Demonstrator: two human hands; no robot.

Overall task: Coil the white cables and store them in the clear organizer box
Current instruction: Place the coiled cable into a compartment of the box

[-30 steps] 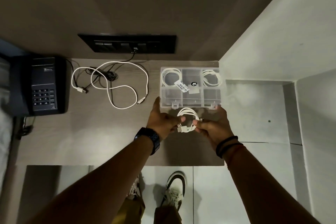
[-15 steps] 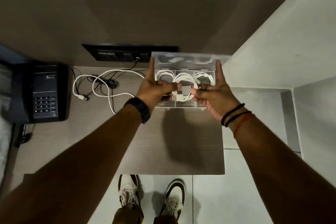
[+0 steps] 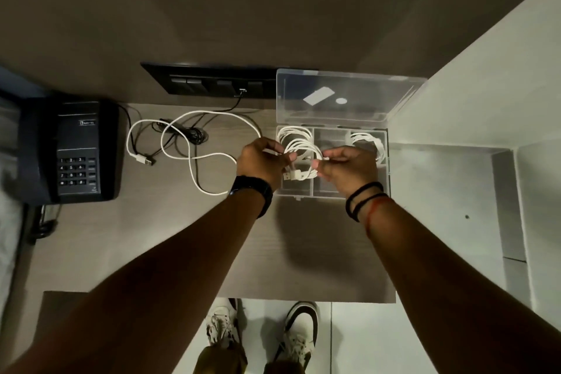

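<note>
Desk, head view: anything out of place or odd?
One white cable sprawls uncoiled on the desk beside the phone. Otherwise orderly: box lid open, both hands holding a coiled cable over it.

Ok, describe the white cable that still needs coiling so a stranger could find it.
Start at the black telephone on the left of the desk. Between it and the clear organizer box on the right, the loose white cable sprawls in open loops. Unlike the white cables coiled in the box and in the hands, it lies flat and uncoiled.
</note>
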